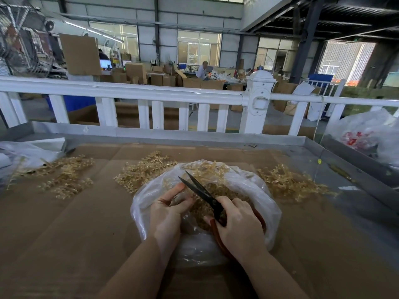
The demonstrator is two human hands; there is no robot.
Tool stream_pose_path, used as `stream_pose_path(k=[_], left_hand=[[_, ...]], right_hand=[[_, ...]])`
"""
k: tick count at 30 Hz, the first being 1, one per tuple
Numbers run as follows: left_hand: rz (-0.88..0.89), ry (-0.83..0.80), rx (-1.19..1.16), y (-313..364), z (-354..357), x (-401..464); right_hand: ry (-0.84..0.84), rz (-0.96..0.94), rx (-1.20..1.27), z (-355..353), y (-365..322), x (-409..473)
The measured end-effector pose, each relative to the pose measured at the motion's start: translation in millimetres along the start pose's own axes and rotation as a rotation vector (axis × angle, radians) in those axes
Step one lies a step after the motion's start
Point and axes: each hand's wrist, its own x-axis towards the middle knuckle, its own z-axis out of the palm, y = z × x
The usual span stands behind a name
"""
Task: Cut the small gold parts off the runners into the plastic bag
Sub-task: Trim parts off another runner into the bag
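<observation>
While heaped with cut gold parts (pixel 218 192), plastic bag (pixel 254 186) under right grip (pixel 239 223) around open-bladed scissors (pixel 203 194), left (pixel 167 214) pinching runner.

A single wide-angle view from the person's head looks forward and down, close over the cardboard-covered table (pixel 64 223). Farther off it takes in the white railing (pixel 133 91) and the workshop beyond; the edges bend.

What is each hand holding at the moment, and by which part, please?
The right hand grips the scissors by their red handles, blades open. The left hand pinches something small over the plastic bag; what exactly cannot be told.
</observation>
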Motion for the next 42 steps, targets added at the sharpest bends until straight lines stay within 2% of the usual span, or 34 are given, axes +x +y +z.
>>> stream_pose_path(k=[7,22,42], left_hand=[[-0.013,0.015,-0.068,3,1,-2],[0.009,-0.022,0.048,1,-2,0],[0.001,-0.096,-0.199,22,13,10]], right_hand=[[0.017,-0.001,0.0,0,-1,-1],[0.048,0.014,0.026,-1,-4,-1],[-0.145,-0.03,0.07,-31,-16,8]])
